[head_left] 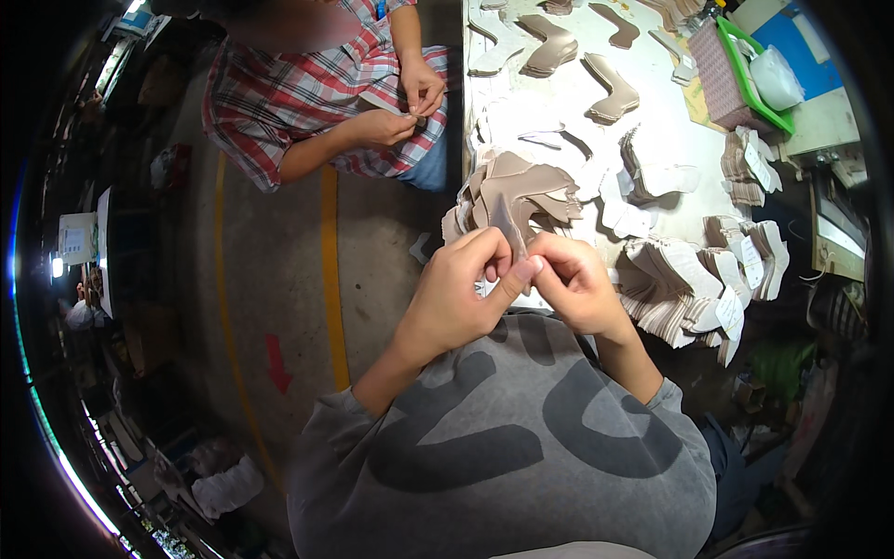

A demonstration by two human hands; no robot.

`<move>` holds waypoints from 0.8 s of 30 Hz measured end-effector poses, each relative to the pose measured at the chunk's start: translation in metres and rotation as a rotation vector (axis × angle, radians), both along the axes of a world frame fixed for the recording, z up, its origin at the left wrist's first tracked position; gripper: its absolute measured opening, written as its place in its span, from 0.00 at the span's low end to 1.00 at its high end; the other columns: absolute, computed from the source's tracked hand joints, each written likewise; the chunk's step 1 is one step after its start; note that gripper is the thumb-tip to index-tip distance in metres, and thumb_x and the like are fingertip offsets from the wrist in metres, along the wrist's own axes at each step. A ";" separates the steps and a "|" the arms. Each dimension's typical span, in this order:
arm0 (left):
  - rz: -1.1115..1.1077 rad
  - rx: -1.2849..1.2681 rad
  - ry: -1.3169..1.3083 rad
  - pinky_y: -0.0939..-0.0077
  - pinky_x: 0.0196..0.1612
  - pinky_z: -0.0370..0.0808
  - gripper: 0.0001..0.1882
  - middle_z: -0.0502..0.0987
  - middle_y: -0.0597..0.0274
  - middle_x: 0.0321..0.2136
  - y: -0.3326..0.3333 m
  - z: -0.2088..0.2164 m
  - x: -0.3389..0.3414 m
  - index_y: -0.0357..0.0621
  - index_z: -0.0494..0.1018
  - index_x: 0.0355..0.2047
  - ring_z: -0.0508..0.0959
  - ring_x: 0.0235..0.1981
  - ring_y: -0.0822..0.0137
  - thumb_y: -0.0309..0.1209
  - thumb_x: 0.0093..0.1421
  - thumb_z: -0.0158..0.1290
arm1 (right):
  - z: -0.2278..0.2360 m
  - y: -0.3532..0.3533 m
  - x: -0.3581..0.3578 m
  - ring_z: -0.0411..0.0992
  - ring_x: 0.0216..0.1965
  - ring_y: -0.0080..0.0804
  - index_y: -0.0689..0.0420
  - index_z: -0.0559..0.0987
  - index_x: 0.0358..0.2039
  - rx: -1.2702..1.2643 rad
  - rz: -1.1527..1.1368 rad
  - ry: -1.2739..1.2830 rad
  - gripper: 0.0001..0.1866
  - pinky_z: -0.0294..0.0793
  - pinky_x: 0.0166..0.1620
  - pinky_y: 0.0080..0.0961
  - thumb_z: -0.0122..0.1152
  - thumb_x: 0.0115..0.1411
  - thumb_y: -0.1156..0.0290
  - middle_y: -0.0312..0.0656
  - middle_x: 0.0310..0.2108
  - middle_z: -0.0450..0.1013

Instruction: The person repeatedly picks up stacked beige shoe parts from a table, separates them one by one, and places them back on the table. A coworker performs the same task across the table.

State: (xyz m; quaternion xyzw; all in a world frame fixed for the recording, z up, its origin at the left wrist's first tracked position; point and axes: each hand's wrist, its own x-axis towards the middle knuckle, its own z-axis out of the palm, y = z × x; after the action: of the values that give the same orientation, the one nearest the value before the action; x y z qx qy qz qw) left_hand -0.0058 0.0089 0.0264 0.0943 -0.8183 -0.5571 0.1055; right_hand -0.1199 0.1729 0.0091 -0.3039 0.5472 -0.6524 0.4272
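Observation:
My left hand (461,289) and my right hand (573,284) meet in front of my chest, both pinching one thin beige cut piece (507,222) that stands up between the fingertips. Just beyond it lies a loose heap of the same beige pieces (526,191) at the near edge of the white worktable (568,102). Stacks of white and beige pieces (670,279) sit to the right of my right hand.
Across the table's left corner a person in a plaid shirt (289,93) holds a small piece in both hands (410,107). More stacks (549,47) lie further back, with a pink basket (722,79) and green tray (759,70). Yellow lines (331,261) mark the floor at left.

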 end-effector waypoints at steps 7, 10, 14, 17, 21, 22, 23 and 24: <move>-0.248 0.245 -0.108 0.73 0.29 0.65 0.14 0.69 0.60 0.23 -0.015 -0.002 0.005 0.35 0.70 0.31 0.67 0.24 0.69 0.34 0.69 0.55 | -0.006 0.003 0.004 0.63 0.27 0.13 0.61 0.75 0.31 0.023 0.092 0.002 0.09 0.64 0.30 0.16 0.55 0.71 0.74 0.30 0.27 0.71; -0.224 0.161 0.027 0.73 0.28 0.65 0.09 0.69 0.60 0.22 -0.014 -0.012 0.004 0.35 0.71 0.30 0.67 0.22 0.69 0.28 0.64 0.55 | -0.007 0.003 0.002 0.63 0.26 0.13 0.61 0.75 0.28 0.028 0.086 0.055 0.10 0.64 0.29 0.17 0.57 0.69 0.73 0.29 0.25 0.71; -0.148 0.084 0.102 0.73 0.26 0.66 0.06 0.70 0.60 0.21 -0.012 -0.024 0.006 0.35 0.71 0.26 0.68 0.20 0.67 0.24 0.58 0.56 | -0.011 0.004 0.001 0.63 0.25 0.14 0.61 0.75 0.26 0.033 0.046 0.069 0.11 0.62 0.28 0.18 0.58 0.67 0.74 0.29 0.23 0.71; -0.095 0.176 0.164 0.73 0.25 0.66 0.06 0.70 0.60 0.20 -0.016 -0.032 0.008 0.36 0.71 0.25 0.70 0.20 0.67 0.23 0.56 0.57 | -0.019 0.008 -0.002 0.63 0.26 0.11 0.61 0.76 0.27 -0.005 -0.013 -0.079 0.10 0.62 0.29 0.15 0.60 0.66 0.75 0.27 0.22 0.69; 0.034 0.460 0.197 0.77 0.28 0.64 0.07 0.70 0.60 0.23 -0.023 -0.040 0.014 0.35 0.70 0.25 0.68 0.23 0.71 0.24 0.59 0.52 | -0.036 0.007 -0.007 0.59 0.23 0.11 0.57 0.73 0.26 -0.216 -0.202 -0.409 0.15 0.56 0.27 0.15 0.63 0.69 0.65 0.25 0.21 0.66; 0.027 0.450 0.179 0.78 0.31 0.64 0.08 0.70 0.63 0.24 -0.027 -0.040 0.017 0.34 0.70 0.26 0.67 0.26 0.74 0.26 0.62 0.50 | -0.039 0.008 -0.009 0.58 0.22 0.11 0.55 0.72 0.26 -0.201 -0.232 -0.369 0.16 0.54 0.25 0.15 0.63 0.69 0.62 0.26 0.21 0.65; -0.002 0.421 0.181 0.77 0.31 0.64 0.09 0.70 0.63 0.25 -0.032 -0.041 0.018 0.35 0.70 0.26 0.67 0.26 0.74 0.26 0.62 0.50 | -0.041 0.010 -0.011 0.58 0.22 0.11 0.55 0.72 0.26 -0.180 -0.213 -0.348 0.16 0.54 0.25 0.15 0.63 0.69 0.62 0.26 0.21 0.65; -0.043 0.388 0.205 0.76 0.32 0.64 0.09 0.71 0.64 0.25 -0.035 -0.043 0.019 0.35 0.70 0.26 0.68 0.27 0.73 0.27 0.62 0.50 | -0.042 0.013 -0.013 0.58 0.22 0.11 0.55 0.72 0.26 -0.181 -0.190 -0.321 0.16 0.55 0.25 0.14 0.63 0.69 0.62 0.26 0.21 0.65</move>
State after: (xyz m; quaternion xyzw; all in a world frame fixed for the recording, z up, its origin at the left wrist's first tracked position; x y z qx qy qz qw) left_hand 0.0130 -0.0264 -0.0164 0.0383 -0.6826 -0.7129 0.1563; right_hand -0.1326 0.1854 -0.0329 -0.1803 0.4374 -0.7765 0.4162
